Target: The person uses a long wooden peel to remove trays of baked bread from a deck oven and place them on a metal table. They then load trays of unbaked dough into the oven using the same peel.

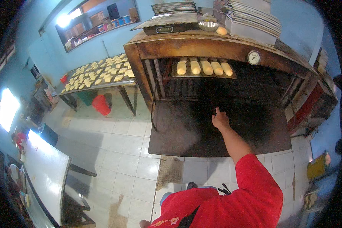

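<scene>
My right hand [220, 119] reaches out over the lowered oven door [173, 134], its index finger stretched toward the dark oven chamber [216, 88]. Nothing shows in that hand. Inside the oven, up near the top of the opening, a dark baking tray [192, 75] bears several pale, elongated bread loaves [207, 68] in a row. A round dial thermometer [254, 57] is fixed to the oven's front, right of the loaves. Only a small part of my left hand [144, 223] appears at the bottom edge, low beside my red shirt; its fingers are hidden.
Left of the oven, a table [102, 85] carries trays of dough pieces [88, 74], with a red bucket [101, 105] below. A white-topped table [45, 171] stands at lower left. Stacked trays [253, 20], a fluted metal tin [208, 26] and a bun [221, 30] rest atop the oven.
</scene>
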A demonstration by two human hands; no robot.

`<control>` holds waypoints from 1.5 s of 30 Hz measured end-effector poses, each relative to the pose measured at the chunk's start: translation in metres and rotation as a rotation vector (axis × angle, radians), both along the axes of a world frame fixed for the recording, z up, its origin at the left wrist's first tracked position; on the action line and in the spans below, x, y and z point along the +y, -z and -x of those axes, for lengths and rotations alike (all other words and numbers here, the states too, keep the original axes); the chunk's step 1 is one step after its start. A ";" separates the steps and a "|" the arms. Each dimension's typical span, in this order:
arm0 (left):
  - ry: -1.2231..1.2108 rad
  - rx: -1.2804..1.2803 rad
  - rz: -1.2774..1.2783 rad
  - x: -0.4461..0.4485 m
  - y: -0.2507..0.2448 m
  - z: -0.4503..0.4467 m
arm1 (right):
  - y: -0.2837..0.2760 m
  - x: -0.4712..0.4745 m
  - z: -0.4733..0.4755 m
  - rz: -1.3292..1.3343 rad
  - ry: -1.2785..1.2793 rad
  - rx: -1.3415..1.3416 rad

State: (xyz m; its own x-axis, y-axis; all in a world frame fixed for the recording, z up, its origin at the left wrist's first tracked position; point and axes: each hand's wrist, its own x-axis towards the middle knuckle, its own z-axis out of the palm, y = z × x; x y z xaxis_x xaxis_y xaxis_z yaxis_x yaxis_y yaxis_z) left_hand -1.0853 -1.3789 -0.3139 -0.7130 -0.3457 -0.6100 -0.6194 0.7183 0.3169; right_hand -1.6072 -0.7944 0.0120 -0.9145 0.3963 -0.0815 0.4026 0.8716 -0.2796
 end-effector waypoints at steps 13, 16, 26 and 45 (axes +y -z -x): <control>-0.278 0.105 -0.455 0.072 0.018 0.106 | 0.055 0.001 -0.100 -0.172 0.028 0.010; -0.196 0.089 -0.372 0.044 0.017 0.163 | 0.058 -0.012 -0.156 -0.178 0.016 0.014; 0.632 0.414 -0.540 0.145 -0.121 0.350 | 0.044 -0.083 -0.442 -0.078 0.066 0.066; 0.502 0.144 -1.132 0.442 -0.197 0.255 | -0.014 -0.160 -0.817 -0.074 0.305 0.091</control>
